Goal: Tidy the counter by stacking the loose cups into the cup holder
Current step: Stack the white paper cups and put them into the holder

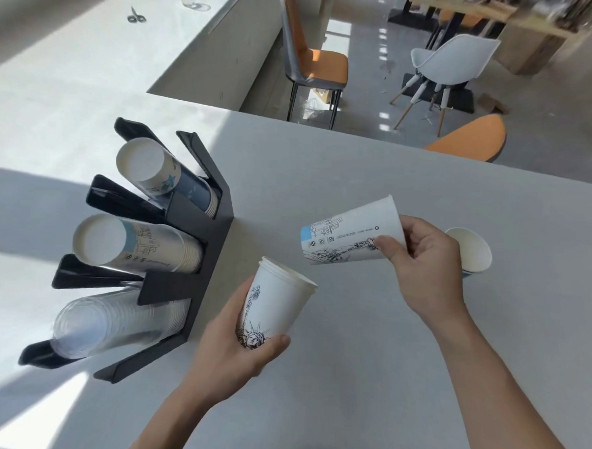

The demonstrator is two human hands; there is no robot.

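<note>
My left hand (236, 355) grips a small nested stack of white printed paper cups (276, 302), held upright above the counter. My right hand (423, 262) holds a single white printed cup (348, 237) tilted on its side, its base pointing left toward the stack's open mouth, with a gap between them. One loose cup (471, 249) lies on the counter behind my right hand, partly hidden. The black cup holder (197, 239) stands at left with three rows lying in it: blue-printed cups (160, 176), white printed cups (139, 247) and clear plastic cups (111, 324).
The grey counter (383, 366) runs to a far edge with an orange chair back (470, 139) just beyond it. Another orange chair (313, 64) and a white chair (447, 60) stand on the floor. Scissors (136, 17) lie on a far counter.
</note>
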